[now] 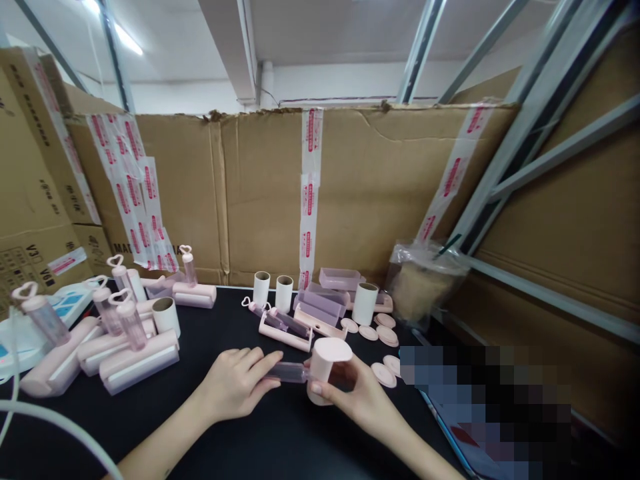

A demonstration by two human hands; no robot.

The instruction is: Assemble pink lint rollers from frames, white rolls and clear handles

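My left hand [241,383] is closed round the end of a translucent lilac handle [290,372]. The handle's other end meets the side of a pale pink holder [323,363], a half-round shell with a rounded end plate, gripped by my right hand [363,397]. Whether the two parts are locked together I cannot tell. Beyond my hands lie a pink holder [285,333] with heart-topped handles in it, a flat pink shell [320,323] and lilac covers [323,303]. Several pink discs [383,375] are scattered close to my right hand.
At the left stand several assembled pink rollers [140,363] with upright heart-topped handles. White paper rolls [365,303] stand towards the back. A plastic bag [423,283] sits at the back right, a partly blurred phone-like device [465,427] at the right. Cardboard walls [260,200] enclose the black table.
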